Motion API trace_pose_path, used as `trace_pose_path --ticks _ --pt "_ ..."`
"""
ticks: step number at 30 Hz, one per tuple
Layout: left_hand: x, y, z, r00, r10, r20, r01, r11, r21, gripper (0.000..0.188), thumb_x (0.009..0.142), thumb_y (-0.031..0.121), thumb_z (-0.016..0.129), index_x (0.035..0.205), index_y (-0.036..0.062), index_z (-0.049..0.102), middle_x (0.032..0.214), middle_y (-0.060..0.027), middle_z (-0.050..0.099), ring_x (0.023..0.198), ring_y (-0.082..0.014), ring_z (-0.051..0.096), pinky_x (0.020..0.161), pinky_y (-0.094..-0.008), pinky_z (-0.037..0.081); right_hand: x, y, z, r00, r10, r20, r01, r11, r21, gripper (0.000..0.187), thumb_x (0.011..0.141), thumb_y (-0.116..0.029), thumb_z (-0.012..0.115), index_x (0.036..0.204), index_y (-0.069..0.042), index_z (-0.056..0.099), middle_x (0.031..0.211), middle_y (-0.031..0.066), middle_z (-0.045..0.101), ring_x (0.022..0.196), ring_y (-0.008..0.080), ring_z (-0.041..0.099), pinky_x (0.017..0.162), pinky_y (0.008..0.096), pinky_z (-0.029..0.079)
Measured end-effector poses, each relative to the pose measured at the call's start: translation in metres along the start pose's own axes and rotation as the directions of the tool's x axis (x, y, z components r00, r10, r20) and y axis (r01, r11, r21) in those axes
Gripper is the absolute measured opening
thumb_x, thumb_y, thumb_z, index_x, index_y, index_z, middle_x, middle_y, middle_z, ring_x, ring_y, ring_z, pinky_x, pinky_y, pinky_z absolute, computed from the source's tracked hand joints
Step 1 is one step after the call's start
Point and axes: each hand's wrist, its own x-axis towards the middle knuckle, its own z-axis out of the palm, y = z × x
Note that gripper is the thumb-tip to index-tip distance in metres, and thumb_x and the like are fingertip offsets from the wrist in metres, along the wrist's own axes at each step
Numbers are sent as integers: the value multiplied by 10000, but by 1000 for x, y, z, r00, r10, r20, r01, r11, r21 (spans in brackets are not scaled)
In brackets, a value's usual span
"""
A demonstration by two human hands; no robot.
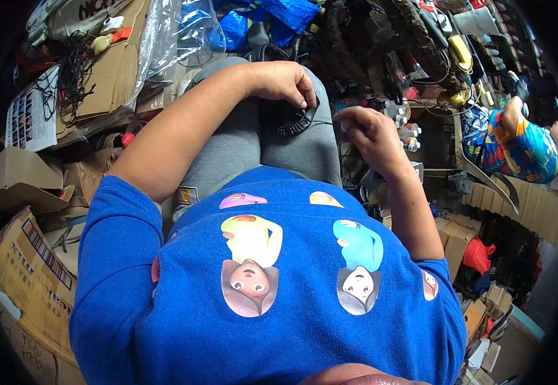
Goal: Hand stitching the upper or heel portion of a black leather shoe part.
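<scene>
A black curved piece with a ridged, notched edge (295, 127) rests over my grey-trousered thighs, between my knees; its exact kind I cannot make out. My left hand (284, 84) bends down over its far edge, fingers curled and gripping it. From that piece a thin dark thread (324, 122) runs tight to the right. My right hand (374, 136) pinches the thread's other end, held off to the right of my knee. The fingertips of the left hand partly cover the black piece.
Cardboard boxes (19, 173) and a flat cardboard sheet (115, 70) with tangled black cords lie left. Clear plastic and a blue bag (288, 16) are ahead. Small bottles (410, 135) stand right of my right hand. Another person in bright patterned clothes (516, 144) is at far right.
</scene>
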Motion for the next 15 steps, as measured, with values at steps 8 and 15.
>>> trace_pose_path --ticks 8,15 --pt "-4 3 -1 1000 5 4 -5 1000 -9 281 777 62 636 1045 -19 659 963 -89 686 902 -153 625 855 -286 468 14 -5 11 996 -87 16 89 990 -113 145 799 -88 591 917 -55 669 847 174 651 804 325 636 731 376 500" --pt "-7 0 -2 1000 5 -7 -5 1000 -25 292 772 52 631 1056 -14 658 970 -94 688 899 -154 627 857 -287 469 15 -12 11 994 -104 35 109 953 -283 115 796 -117 587 861 -91 679 782 134 654 774 302 636 691 391 495"
